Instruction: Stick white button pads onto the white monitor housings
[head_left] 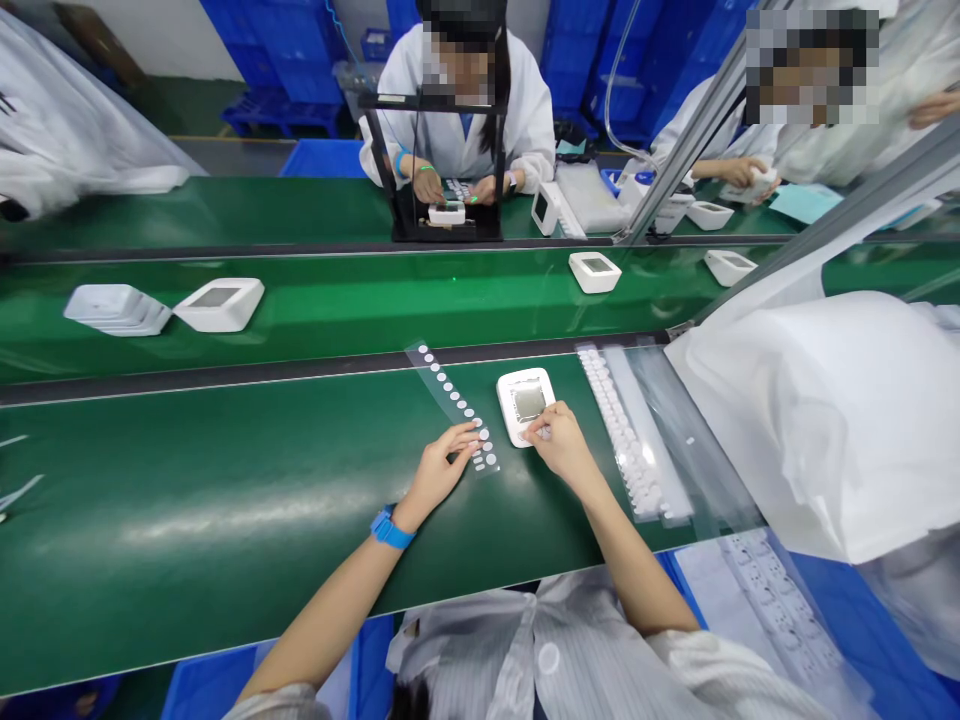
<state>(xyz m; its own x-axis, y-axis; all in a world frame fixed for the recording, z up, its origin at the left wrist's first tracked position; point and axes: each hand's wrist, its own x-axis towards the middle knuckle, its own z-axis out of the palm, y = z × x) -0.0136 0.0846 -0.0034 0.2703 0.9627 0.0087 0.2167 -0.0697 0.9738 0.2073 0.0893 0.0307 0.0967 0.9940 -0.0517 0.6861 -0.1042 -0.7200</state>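
Note:
A small white device [527, 402] with a grey screen lies on the green table in front of me. My right hand [561, 447] rests at its near edge, fingers pinched against it with something tiny I cannot make out. My left hand [442, 466] lies with fingers stretched onto the near end of a clear strip of small white round stickers [456, 405]. A blue wristband [390, 528] sits on my left wrist.
Longer sticker strips [634, 440] lie to the right beside a white bag [832, 420]. On the green conveyor [375, 300] behind are white devices [219, 303], [594, 270] and stacked white trays [116, 308]. Two people in white coats work across the line, one at a black frame [442, 165].

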